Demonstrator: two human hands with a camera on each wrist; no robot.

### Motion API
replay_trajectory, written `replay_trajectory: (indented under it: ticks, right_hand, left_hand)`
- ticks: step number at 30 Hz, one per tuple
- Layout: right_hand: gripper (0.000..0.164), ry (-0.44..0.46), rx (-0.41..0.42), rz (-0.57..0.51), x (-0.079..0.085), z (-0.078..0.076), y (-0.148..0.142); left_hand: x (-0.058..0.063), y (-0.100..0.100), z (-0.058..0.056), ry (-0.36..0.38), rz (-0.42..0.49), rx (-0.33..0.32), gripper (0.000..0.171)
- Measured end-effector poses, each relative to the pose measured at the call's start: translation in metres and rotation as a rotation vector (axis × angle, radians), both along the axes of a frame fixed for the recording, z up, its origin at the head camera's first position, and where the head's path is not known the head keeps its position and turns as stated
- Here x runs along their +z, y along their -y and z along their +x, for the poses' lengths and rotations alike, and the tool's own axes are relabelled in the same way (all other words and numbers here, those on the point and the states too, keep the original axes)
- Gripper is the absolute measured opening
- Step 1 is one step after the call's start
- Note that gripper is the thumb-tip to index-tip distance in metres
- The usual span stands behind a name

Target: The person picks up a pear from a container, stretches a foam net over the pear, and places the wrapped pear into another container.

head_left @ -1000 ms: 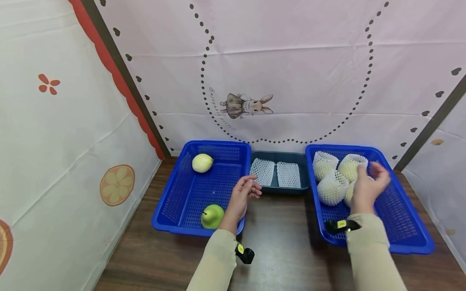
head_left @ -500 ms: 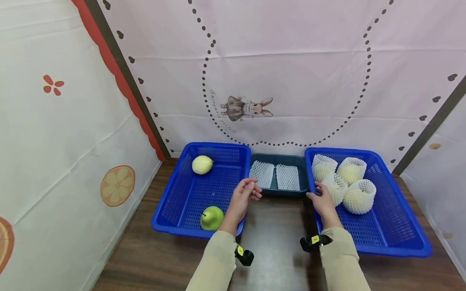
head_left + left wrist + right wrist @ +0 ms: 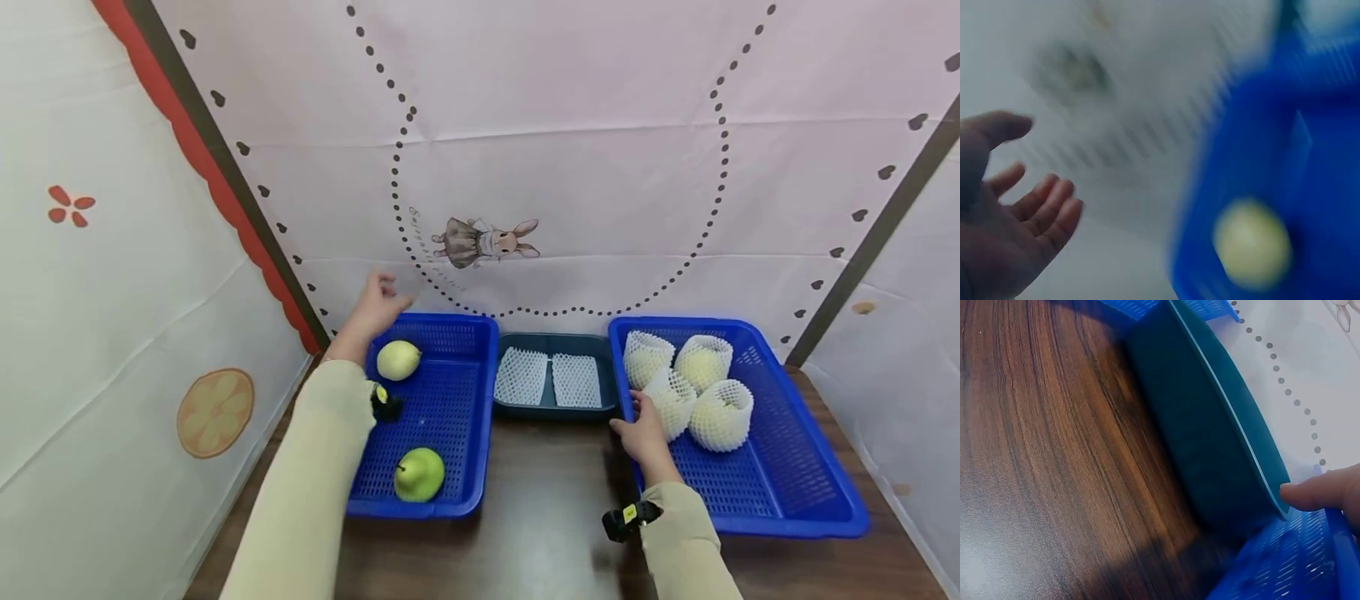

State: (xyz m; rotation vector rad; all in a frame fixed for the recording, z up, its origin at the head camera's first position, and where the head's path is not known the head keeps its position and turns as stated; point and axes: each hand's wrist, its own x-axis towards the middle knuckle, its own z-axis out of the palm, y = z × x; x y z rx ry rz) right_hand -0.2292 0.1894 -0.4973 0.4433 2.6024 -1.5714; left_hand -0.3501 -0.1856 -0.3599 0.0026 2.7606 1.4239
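Observation:
My left hand (image 3: pixel 377 310) hangs over the back left corner of the left blue basket (image 3: pixel 480 433), fingers loosely bent around nothing. Just below it lies a pale yellow pear (image 3: pixel 398 360), blurred in the left wrist view. A green pear (image 3: pixel 418 474) sits at the basket's front. My right hand (image 3: pixel 645 435) rests at the left rim of the right blue basket (image 3: pixel 780 500), beside several pale pears (image 3: pixel 722 415) in white foam nets. In the right wrist view its thumb (image 3: pixel 1316 491) reaches to the end of the dark teal tray (image 3: pixel 1200 431); its other fingers are hidden there.
Two flat white foam nets (image 3: pixel 575 381) lie side by side in the teal tray between the baskets. All stand on a dark wood table (image 3: pixel 543 508). A printed cloth (image 3: pixel 570 192) rises close behind them, with another cloth on the left.
My left hand has moved from the left basket's right rim to its back left corner. My right hand came from above the netted pears to the right basket's left rim and stays there.

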Motion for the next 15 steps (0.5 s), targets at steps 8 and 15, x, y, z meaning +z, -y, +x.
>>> replay_trajectory:
  ticks: [8, 15]
  right_hand:
    - [0.058, -0.044, -0.027, 0.017, -0.005, 0.004, 0.000]
    - [0.057, -0.065, -0.057, 0.011, -0.005, 0.000, 0.001]
  left_hand:
    - [-0.099, 0.043, -0.018, 0.219, -0.494, -0.187, 0.091]
    - [-0.115, 0.045, -0.030, 0.246, -0.593, -0.245, 0.099]
